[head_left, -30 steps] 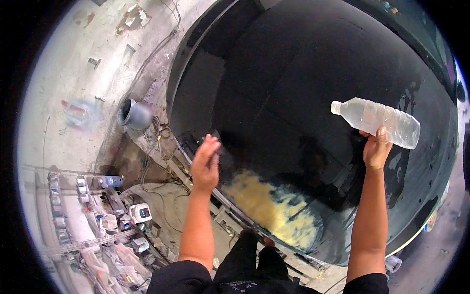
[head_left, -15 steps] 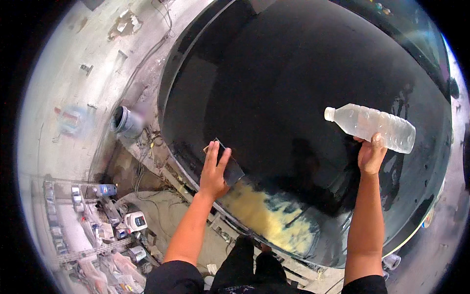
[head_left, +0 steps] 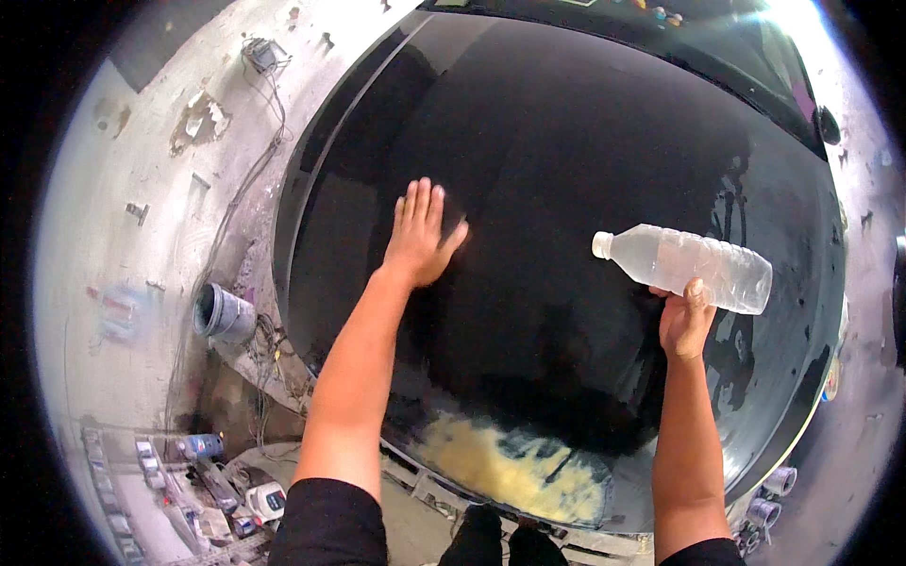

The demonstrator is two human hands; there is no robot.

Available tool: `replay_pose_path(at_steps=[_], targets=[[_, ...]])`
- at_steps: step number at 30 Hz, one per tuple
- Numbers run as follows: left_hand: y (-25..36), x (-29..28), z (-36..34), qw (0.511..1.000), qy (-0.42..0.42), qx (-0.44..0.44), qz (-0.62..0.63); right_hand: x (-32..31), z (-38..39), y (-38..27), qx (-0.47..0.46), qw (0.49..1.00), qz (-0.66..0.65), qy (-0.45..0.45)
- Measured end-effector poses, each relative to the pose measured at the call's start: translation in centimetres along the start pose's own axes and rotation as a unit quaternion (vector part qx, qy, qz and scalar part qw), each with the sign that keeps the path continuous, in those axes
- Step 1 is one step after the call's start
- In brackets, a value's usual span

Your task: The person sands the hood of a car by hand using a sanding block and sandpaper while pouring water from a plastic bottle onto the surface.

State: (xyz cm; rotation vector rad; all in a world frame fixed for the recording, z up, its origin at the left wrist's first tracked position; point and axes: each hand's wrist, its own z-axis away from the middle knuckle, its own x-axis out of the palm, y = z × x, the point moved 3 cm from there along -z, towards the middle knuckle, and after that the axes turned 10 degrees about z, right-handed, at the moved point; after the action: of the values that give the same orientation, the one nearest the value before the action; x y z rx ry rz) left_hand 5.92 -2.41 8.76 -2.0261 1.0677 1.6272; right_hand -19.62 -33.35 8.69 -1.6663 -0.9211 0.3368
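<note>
On the glossy black car hood point(head_left: 566, 123), my left hand point(head_left: 415, 236) lies with fingers stretched over a dark, blurred rectangular pad point(head_left: 451, 213), mostly hidden under it, thumb at its edge. My right hand point(head_left: 686, 321) is closed on a translucent plastic bottle point(head_left: 679, 264) held sideways above the hood, white cap toward the left. A pale yellow, mottled patch point(head_left: 491, 462) marks the hood's near edge. Wet streaks show on the right side.
A windshield point(head_left: 717, 47) bounds the hood at the far end. On the left are a grey bucket point(head_left: 226, 311), cables point(head_left: 236, 198) on the pale floor and a cluttered wire rack point(head_left: 189, 500). Metal cans point(head_left: 776, 483) lie at lower right.
My left hand has moved up the hood with the dark pad. The view has shifted, and my right hand with the bottle appears lower and farther left.
</note>
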Motion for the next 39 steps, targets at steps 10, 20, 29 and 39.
replay_pose_path(at_steps=[10, 20, 29, 39], targets=[[4.0, -1.5, 15.8, 0.992, -0.088, 0.043, 0.078, 0.7, -3.8, 0.2, -0.016, 0.988, 0.043, 0.147], [5.3, 3.1, -19.8, 0.989, -0.075, 0.119, 0.054, 3.4, -5.9, 0.6, -0.058, 0.975, 0.006, 0.216], [-15.1, 0.6, -16.0, 0.988, 0.084, -0.1, 0.081, 2.2, -5.5, 1.1, -0.039, 0.977, 0.015, 0.211], [-9.2, 1.0, -29.2, 0.989, 0.046, -0.138, -0.028, 2.3, -5.2, 2.9, -0.032, 0.975, 0.083, 0.202]])
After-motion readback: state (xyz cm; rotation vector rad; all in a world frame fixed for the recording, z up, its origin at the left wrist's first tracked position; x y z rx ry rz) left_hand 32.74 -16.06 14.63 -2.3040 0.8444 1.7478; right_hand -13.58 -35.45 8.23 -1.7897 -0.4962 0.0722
